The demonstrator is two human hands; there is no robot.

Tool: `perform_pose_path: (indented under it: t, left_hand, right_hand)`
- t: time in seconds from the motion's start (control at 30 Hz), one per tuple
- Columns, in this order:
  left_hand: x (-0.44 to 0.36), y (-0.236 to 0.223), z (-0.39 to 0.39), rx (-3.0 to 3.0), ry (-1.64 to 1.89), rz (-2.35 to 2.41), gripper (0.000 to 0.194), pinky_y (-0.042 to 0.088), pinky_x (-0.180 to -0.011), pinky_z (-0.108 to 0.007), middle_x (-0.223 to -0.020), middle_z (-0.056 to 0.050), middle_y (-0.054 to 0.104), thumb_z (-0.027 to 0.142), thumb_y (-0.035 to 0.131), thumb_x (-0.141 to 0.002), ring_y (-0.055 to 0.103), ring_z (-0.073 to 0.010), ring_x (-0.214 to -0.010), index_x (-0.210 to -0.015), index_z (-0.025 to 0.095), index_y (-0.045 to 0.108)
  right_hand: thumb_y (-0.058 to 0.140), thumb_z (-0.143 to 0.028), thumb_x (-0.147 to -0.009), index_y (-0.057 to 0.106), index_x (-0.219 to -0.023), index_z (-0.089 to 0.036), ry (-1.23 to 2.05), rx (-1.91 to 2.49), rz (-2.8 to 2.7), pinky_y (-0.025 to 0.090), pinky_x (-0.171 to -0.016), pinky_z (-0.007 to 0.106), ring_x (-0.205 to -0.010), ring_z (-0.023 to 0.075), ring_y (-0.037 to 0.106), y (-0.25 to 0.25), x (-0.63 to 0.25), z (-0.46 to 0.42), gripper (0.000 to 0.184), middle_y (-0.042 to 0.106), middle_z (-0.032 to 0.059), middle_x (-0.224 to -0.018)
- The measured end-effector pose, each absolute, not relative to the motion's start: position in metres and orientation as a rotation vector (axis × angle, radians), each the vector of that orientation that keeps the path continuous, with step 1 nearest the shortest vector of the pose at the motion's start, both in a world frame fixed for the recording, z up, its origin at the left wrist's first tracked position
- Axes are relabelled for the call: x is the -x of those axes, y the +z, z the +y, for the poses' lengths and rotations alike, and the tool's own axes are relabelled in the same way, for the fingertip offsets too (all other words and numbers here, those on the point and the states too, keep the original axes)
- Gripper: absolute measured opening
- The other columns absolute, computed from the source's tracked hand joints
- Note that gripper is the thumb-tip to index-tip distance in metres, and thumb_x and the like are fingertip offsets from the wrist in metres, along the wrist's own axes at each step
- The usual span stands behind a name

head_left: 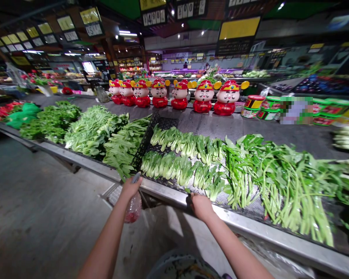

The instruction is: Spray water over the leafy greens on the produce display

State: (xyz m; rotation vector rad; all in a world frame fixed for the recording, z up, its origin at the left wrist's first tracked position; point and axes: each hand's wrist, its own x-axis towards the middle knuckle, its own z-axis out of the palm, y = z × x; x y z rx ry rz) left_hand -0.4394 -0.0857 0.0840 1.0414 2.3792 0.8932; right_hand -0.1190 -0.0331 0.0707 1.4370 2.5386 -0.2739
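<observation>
My left hand (130, 187) is closed around the neck of a clear spray bottle (133, 211) with a grey top and a reddish bottom. The bottle hangs just in front of the stand's metal edge (163, 195). My right hand (201, 205) is curled at that same edge, below the bok choy (177, 170). Its fingertips are turned away, and I cannot make out what is in them, though a small green leaf shows beside them. The bok choy lies in two rows on a mesh surface, next to a black crate wall (145, 143).
Leafy greens (90, 131) lie left of the crate, long-stemmed greens (291, 182) to the right. Red figurine jars (203, 97) line the back, with stacked tubs (269, 106) beside them. Below, a round tub (159, 267) stands on the floor. Price signs (154, 17) hang overhead.
</observation>
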Motion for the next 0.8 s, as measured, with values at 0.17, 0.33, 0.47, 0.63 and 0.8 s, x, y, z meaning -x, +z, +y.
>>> perform_pose_path:
  t: [0.17, 0.33, 0.47, 0.63, 0.8]
  left_hand:
    - [0.431, 0.074, -0.088, -0.984, 0.915, 2.313, 0.035, 0.045, -0.058, -0.029, -0.060, -0.007, 0.066, 0.047, 0.052, -0.077, 0.065, -0.0226, -0.064, -0.062, 0.017, 0.063]
    - [0.424, 0.067, -0.090, -1.028, 0.914, 2.285, 0.039, 0.043, -0.056, -0.028, -0.057, -0.007, 0.065, 0.048, 0.050, -0.077, 0.064, -0.0218, -0.061, -0.054, 0.018, 0.058]
    - [0.413, 0.069, -0.094, -1.052, 1.034, 2.229, 0.032, 0.045, -0.061, -0.027, -0.067, -0.007, 0.069, 0.046, 0.055, -0.073, 0.065, -0.0223, -0.071, -0.066, 0.016, 0.065]
    - [0.394, 0.072, -0.095, -1.051, 1.037, 2.158, 0.036, 0.044, -0.059, -0.028, -0.063, -0.007, 0.066, 0.047, 0.052, -0.075, 0.063, -0.0224, -0.067, -0.065, 0.015, 0.064]
    - [0.381, 0.068, -0.094, -0.950, 1.078, 2.071, 0.035, 0.045, -0.057, -0.027, -0.058, -0.005, 0.063, 0.047, 0.055, -0.074, 0.063, -0.0214, -0.062, -0.067, 0.014, 0.065]
  right_hand:
    - [0.047, -0.014, -0.079, 0.060, -0.112, -0.011, -0.297, -1.462, 2.537, 0.047, -0.074, 0.031, -0.091, 0.0253, 0.065, 0.074, 0.118, -0.035, 0.035, 0.067, 0.0165, -0.104]
    - [0.047, -0.015, -0.079, 0.060, -0.112, -0.012, -0.312, -1.477, 2.556, 0.047, -0.074, 0.030, -0.091, 0.0247, 0.065, 0.072, 0.117, -0.034, 0.035, 0.067, 0.0162, -0.104]
    - [0.044, -0.013, -0.080, 0.061, -0.108, -0.011, -0.290, -1.485, 2.578, 0.047, -0.074, 0.030, -0.090, 0.0248, 0.065, 0.068, 0.117, -0.034, 0.033, 0.067, 0.0158, -0.102]
    - [0.044, -0.013, -0.079, 0.060, -0.111, -0.010, -0.284, -1.483, 2.583, 0.047, -0.074, 0.031, -0.090, 0.0257, 0.065, 0.067, 0.116, -0.035, 0.036, 0.066, 0.0163, -0.103]
    - [0.050, -0.020, -0.079, 0.056, -0.121, -0.014, -0.408, -1.460, 2.632, 0.044, -0.083, 0.030, -0.100, 0.0245, 0.062, 0.063, 0.106, -0.034, 0.043, 0.062, 0.0162, -0.116]
